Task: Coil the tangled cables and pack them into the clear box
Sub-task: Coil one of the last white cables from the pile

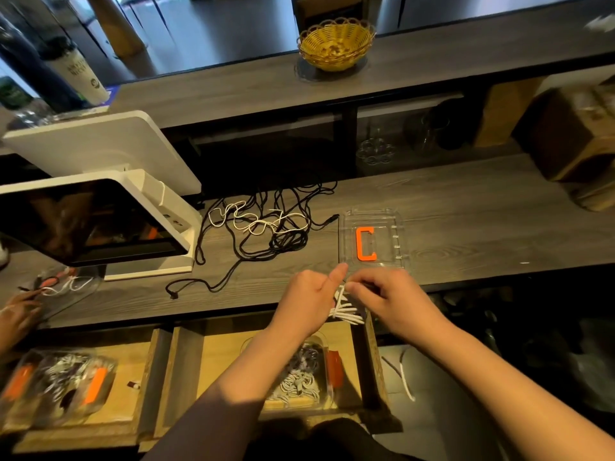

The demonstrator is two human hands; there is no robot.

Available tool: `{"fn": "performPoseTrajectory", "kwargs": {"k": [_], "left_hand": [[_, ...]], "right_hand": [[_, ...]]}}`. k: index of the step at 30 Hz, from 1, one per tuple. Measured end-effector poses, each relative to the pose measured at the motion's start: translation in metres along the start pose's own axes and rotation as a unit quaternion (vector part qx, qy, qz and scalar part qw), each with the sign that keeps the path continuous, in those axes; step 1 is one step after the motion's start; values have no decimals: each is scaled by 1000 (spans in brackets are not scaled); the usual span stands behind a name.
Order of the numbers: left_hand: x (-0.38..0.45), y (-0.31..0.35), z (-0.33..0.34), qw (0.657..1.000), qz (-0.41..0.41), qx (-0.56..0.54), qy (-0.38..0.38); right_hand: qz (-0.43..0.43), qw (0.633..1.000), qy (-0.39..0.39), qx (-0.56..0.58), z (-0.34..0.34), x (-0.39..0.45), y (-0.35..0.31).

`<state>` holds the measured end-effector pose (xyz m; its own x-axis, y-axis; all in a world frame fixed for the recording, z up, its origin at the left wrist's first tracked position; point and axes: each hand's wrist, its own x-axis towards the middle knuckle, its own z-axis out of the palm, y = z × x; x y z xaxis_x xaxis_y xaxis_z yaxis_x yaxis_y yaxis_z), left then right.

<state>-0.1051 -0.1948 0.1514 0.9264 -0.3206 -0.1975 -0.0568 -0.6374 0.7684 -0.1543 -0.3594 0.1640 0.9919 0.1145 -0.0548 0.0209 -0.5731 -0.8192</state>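
A coiled white cable (pixel 346 309) sits between my hands at the counter's front edge. My left hand (pixel 311 299) grips the coil with the thumb raised. My right hand (pixel 389 299) pinches the cable at the top of the coil. Just beyond my hands lies the clear box (pixel 396 221) with an orange clasp (pixel 365 244), holding no cables. To its left a tangle of black cables (pixel 266 237) and a white cable (pixel 256 221) is spread over the grey counter (pixel 466 211).
A white screen on a stand (pixel 100 217) fills the left of the counter. Another person's hand (pixel 16 314) is at the far left by a clear box with cables. Filled clear boxes (pixel 56 384) (pixel 299 377) lie on the shelf below. A yellow basket (pixel 336 43) stands on the upper ledge.
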Motion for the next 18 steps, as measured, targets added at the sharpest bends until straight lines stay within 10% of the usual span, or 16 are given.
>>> {"fn": "performPoseTrajectory", "kwargs": {"k": [12, 18], "left_hand": [[-21, 16, -9, 985, -3, -92, -143], [-34, 8, -2, 980, -31, -198, 20]], "right_hand": [[25, 994, 14, 109, -2, -1, 16], [53, 984, -93, 145, 16, -8, 8]]}}
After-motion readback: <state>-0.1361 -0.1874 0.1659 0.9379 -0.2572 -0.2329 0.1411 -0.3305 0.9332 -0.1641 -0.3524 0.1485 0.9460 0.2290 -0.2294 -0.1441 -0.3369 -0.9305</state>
